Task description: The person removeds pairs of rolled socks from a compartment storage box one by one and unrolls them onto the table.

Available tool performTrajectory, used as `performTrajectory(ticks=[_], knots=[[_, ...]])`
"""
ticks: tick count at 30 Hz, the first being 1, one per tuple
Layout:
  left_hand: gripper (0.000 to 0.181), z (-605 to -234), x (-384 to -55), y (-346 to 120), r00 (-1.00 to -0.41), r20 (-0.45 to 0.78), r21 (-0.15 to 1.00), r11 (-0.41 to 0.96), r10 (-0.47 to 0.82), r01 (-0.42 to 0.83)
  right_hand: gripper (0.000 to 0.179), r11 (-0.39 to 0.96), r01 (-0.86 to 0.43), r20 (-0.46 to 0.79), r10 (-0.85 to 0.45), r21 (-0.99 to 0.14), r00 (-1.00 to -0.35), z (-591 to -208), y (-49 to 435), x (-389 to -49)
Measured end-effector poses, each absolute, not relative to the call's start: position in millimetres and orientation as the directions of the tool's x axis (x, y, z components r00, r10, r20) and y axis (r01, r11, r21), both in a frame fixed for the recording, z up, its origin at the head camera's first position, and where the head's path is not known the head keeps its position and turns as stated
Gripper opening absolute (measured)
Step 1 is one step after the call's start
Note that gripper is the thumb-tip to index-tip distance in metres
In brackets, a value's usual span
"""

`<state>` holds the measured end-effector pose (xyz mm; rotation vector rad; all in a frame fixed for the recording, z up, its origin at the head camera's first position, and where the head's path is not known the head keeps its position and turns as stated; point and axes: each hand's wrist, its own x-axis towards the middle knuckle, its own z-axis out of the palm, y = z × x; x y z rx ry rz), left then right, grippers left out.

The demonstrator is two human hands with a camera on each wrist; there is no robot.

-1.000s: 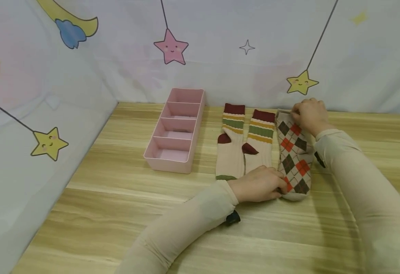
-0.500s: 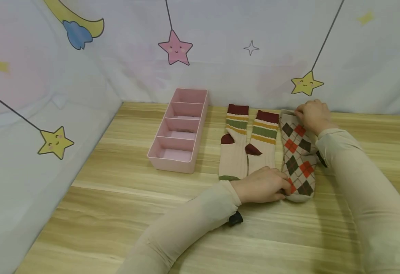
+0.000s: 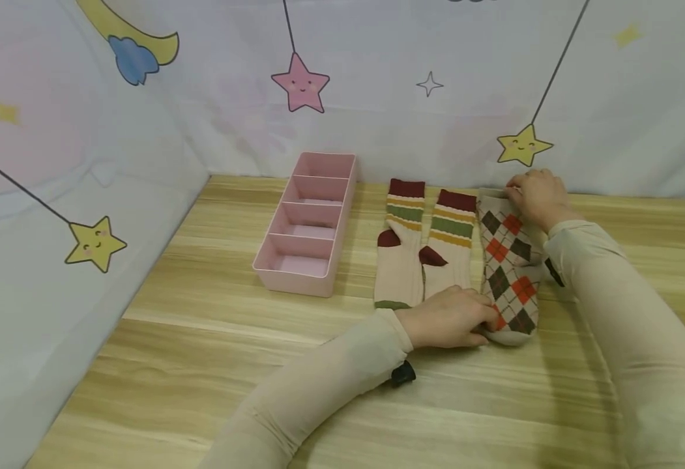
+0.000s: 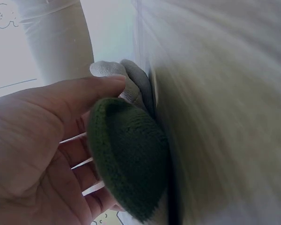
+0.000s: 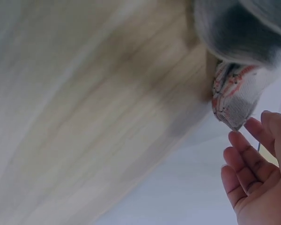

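Note:
An argyle sock point(image 3: 503, 280) in beige, red and dark grey lies lengthwise on the table. My left hand point(image 3: 450, 317) pinches its left edge near the toe. At the cuff, my right hand point(image 3: 538, 198) holds the upper right corner between thumb and fingers. Two grey toes point(image 4: 107, 69) show one against the other in the left wrist view, by my thumb. In front of that palm is the green toe point(image 4: 131, 154) of a striped sock. The right wrist view shows the argyle cuff point(image 5: 236, 96) at my fingertips.
Two cream striped socks point(image 3: 399, 273) with maroon cuffs lie left of the argyle one; my left hand covers the nearer sock's toe. Further left stands a pink organizer box point(image 3: 295, 284) with several compartments. A printed fabric backdrop point(image 3: 377, 130) rises behind the table point(image 3: 201, 365).
The head view shifted slightly at first, moving the scene a little to the right. Both hands stay at the argyle sock, and the right hand's fingers shift slightly at the cuff.

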<state>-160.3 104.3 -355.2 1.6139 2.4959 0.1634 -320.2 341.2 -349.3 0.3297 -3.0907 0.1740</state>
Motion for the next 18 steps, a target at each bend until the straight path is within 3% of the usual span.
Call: performTrajectory(ticks=[8, 18], knots=[[0.019, -357.4, -162.0, 102.9, -0.416, -0.053, 0.199, 0.417, 0.908, 0.887, 0.032, 0.966, -0.227, 0.081, -0.218, -0.123, -0.973, -342.4, 335.5, -315.9], [0.016, -351.5, -156.7, 114.8, -0.47, -0.115, 0.144, 0.483, 0.875, 0.864, 0.032, 0.967, -0.222, -0.07, -0.232, -0.121, -0.97, -341.8, 343.5, -313.5]])
